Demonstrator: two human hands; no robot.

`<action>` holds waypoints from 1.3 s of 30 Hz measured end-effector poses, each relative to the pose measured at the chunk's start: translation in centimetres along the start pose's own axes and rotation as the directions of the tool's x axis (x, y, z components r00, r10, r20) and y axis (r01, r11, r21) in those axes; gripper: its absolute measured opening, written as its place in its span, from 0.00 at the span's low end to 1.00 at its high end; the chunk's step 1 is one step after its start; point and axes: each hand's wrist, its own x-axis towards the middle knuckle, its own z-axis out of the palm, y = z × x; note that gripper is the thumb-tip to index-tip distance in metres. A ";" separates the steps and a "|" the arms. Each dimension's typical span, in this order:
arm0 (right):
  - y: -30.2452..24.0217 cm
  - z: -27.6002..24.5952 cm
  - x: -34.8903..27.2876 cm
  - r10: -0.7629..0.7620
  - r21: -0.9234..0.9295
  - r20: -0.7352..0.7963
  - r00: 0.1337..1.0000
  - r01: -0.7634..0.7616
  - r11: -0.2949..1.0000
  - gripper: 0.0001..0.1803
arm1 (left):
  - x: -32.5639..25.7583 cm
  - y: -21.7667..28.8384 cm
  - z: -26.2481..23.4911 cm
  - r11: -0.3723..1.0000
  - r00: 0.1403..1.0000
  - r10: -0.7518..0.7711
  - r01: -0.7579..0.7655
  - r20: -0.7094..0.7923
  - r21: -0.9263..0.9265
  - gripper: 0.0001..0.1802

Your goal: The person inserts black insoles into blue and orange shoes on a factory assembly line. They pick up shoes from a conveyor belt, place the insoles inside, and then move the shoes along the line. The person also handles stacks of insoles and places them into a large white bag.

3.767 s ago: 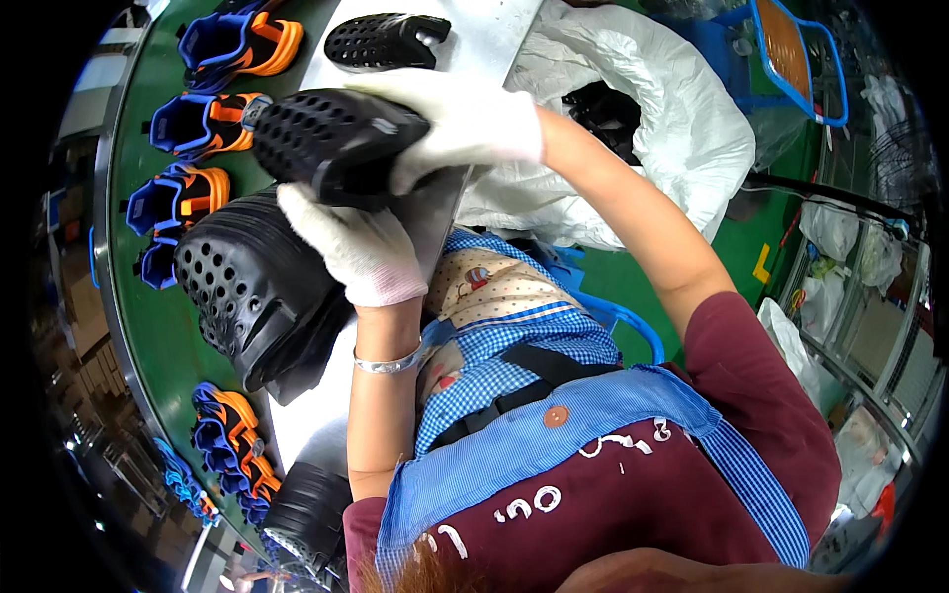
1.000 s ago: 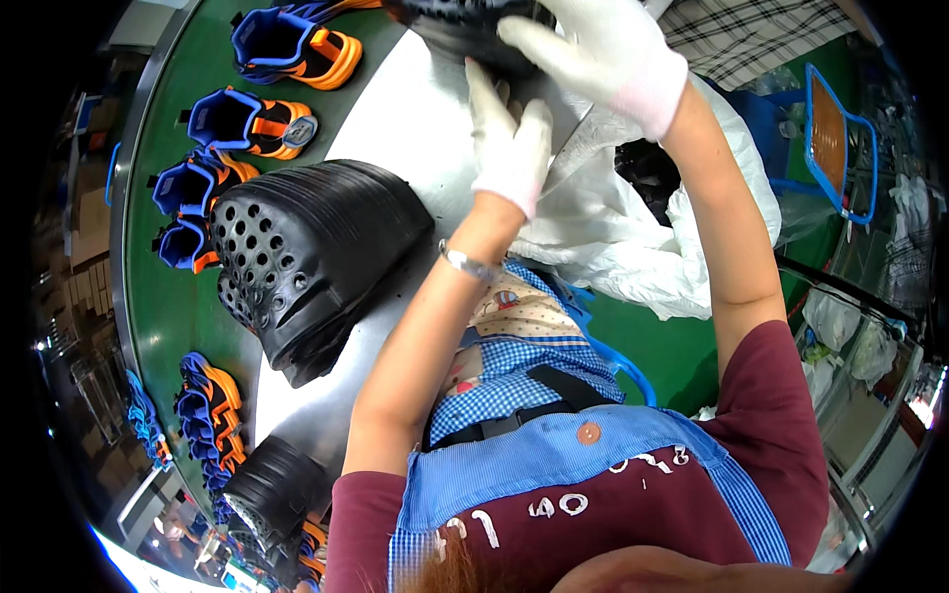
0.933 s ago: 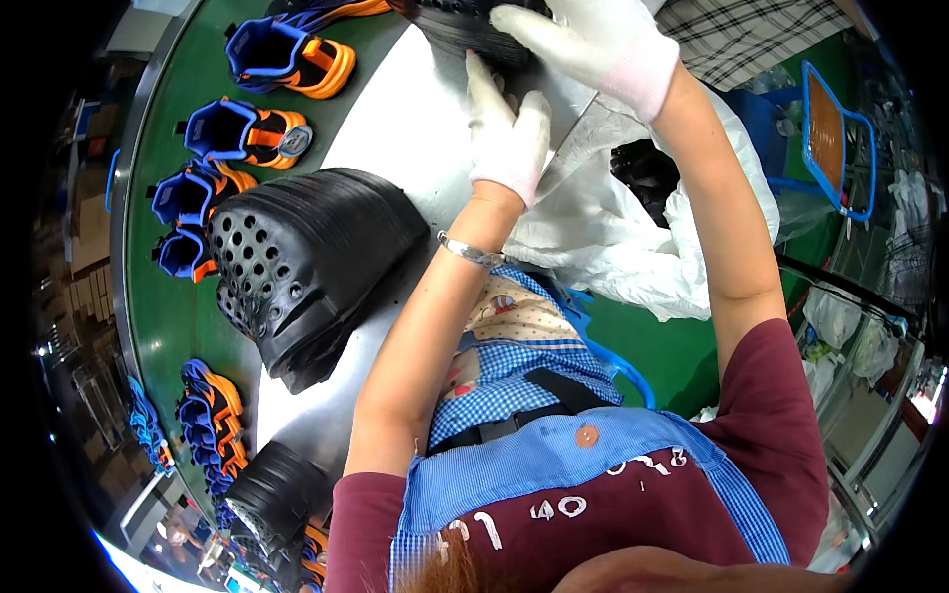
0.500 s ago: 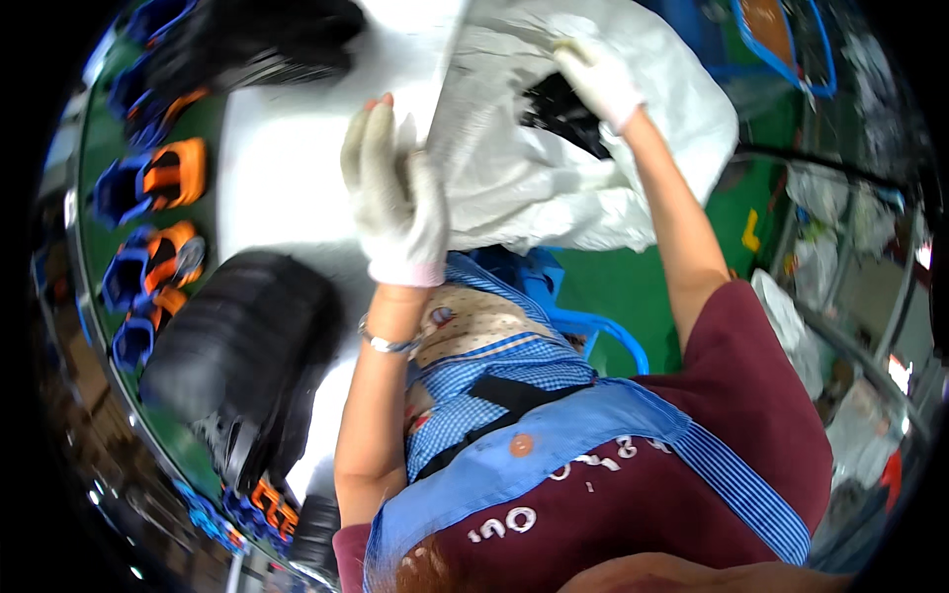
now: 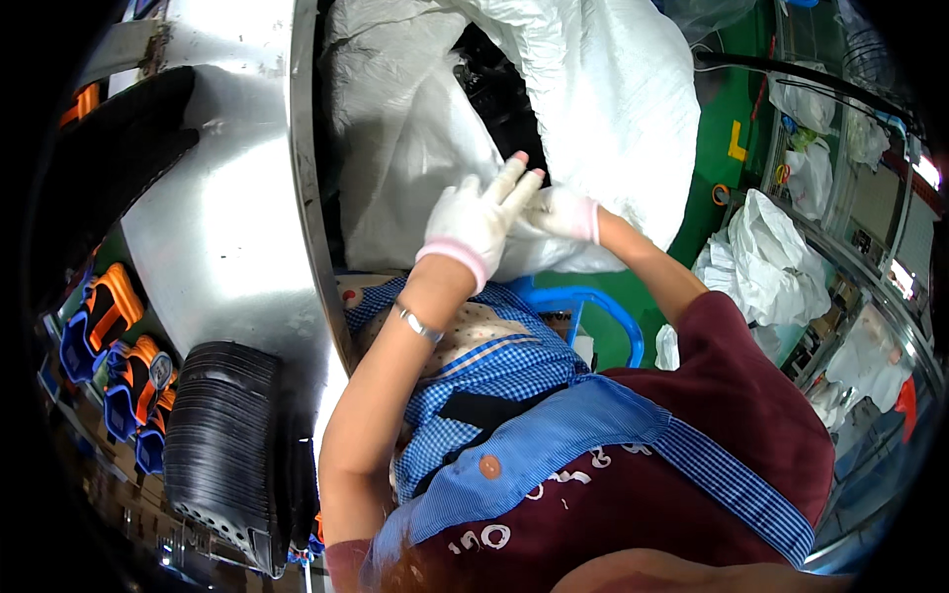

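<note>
From the left, we see a dark, shadowed black shape along the left edge of the silver metal table, and a ribbed black moulded stack at the end of the table nearest the body. Just beyond the table's right edge lies the big white woven-plastic sack, its mouth showing glossy black pieces. The long axis of that mouth slants from upper left down to lower right, toward our white-gloved left hand, which is the nearer one: its fingers are stretched out straight, tips right at the mouth's lower end, and we see nothing held in them. Next to it on the right, our white-gloved right hand rests low on the sack, fingers partly hidden behind the left, so we cannot tell whether it grips the plastic. Half a second ago our left hand was over the table and our right was at the mouth's right side; now both have come together at the mouth's lower end
</note>
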 end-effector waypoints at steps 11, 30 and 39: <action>6.9 -3.6 4.8 0.479 -0.086 -0.326 0.815 -0.530 0.843 0.33 | 0.9 -0.6 3.4 0.951 0.827 -0.254 0.307 0.501 -0.024 0.21; 5.2 -0.8 12.3 0.048 -0.076 -0.473 0.880 -0.094 0.993 0.13 | 0.9 -4.2 4.3 0.656 0.610 -0.727 0.752 0.314 0.059 0.32; -3.3 -0.6 19.4 -0.054 -0.464 0.086 0.995 0.088 0.881 0.19 | 0.9 -4.0 3.3 0.697 0.671 -0.688 0.717 0.277 -0.007 0.24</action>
